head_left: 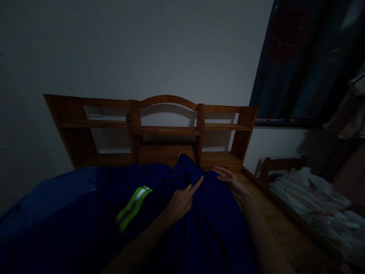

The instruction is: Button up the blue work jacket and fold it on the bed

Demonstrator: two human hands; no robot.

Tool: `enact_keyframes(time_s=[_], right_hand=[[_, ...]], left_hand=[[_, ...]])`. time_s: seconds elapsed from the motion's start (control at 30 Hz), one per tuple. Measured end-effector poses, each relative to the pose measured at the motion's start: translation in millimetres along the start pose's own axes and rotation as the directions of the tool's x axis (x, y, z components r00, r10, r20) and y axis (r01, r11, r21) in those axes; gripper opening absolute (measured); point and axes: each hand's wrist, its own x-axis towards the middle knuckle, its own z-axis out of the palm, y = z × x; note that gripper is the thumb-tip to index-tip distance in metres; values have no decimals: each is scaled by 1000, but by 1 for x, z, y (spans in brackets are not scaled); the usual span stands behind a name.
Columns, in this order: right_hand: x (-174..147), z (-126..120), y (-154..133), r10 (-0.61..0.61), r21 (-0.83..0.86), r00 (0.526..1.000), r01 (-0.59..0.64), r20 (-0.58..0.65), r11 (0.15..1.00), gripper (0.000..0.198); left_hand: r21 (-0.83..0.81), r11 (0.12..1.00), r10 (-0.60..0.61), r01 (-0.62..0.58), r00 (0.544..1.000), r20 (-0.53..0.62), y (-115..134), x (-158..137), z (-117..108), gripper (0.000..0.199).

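A dark blue work garment (pixel 211 217) with a reflective lime and silver band (pixel 134 207) lies bunched up in front of me. My left hand (pixel 181 201) is on its middle, index finger stretched forward along the cloth and the other fingers curled into the fabric. At the garment's right edge, my right hand (pixel 232 182) has the cloth between its thumb and its long, nearly straight fingers. A raised fold of the garment stands up just beyond my left hand. Dim light hides the finer detail of both grips.
A wooden headboard with shelves (pixel 167 130) stands against the pale wall (pixel 171 49). Lighter blue cloth (pixel 65 190) lies at the left. On the right are a wooden bed edge (pixel 273 207), a whitish plastic-like heap (pixel 310 194) and a dark window (pixel 291 68).
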Motion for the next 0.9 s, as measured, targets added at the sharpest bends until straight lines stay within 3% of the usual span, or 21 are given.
enact_keyframes(time_s=[0.2,0.3,0.4,0.47,0.63,0.77,0.83,0.9], right_hand=[[9,-10,13,-47,-15,994,46,-101,999,49],[11,-7,15,-134,-41,985,130,-109,991,47],[9,0,13,-199,-24,980,199,6,980,50],[8,5,11,-169,-25,981,172,92,985,55],[4,11,11,-48,-102,965,76,257,992,65],[0,18,7,-41,-243,957,114,288,963,85],[-1,21,7,-15,-338,959,113,281,934,81],[0,21,10,43,-408,965,68,257,910,60]], left_hand=[[-51,998,-47,41,991,-127,-2,0,-5,91],[-35,998,53,-57,993,-102,1,-2,-10,88],[31,985,173,-173,985,-7,5,-4,-14,88],[47,979,196,-197,980,24,7,-5,-14,89],[5,993,115,-115,992,-45,1,-4,-7,87],[-19,992,127,-127,992,7,-4,-3,-1,95],[-51,988,150,-147,988,47,-5,-4,0,97],[-97,984,157,-152,986,52,-5,-4,-1,97]])
